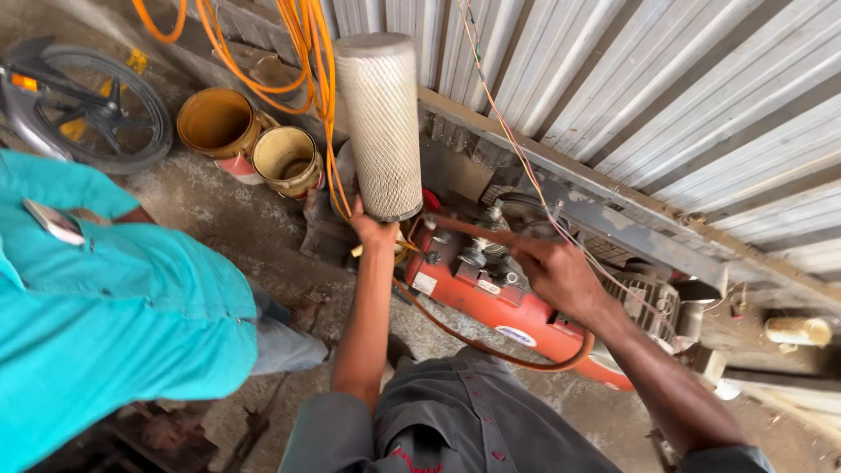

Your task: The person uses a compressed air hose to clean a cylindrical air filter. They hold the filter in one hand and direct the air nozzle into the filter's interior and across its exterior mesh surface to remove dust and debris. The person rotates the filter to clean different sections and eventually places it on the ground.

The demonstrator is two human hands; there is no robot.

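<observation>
A single head-worn camera looks steeply down from above the wearer's chest, its grey shirt point(455, 420) filling the near bottom edge. It faces a corrugated metal wall point(666, 88) at the far side, tilted so the wall runs diagonally from top centre to the right. The concrete floor point(236, 219) lies close below. A person in a turquoise shirt point(105, 324) crowds the near left.

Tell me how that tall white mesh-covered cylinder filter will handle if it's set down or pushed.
The tall white mesh-covered cylinder filter is probably light for its size: the left hand alone holds it up by its bottom end. Tall and narrow, it may tip if stood upright. On its side it would likely roll.
</observation>
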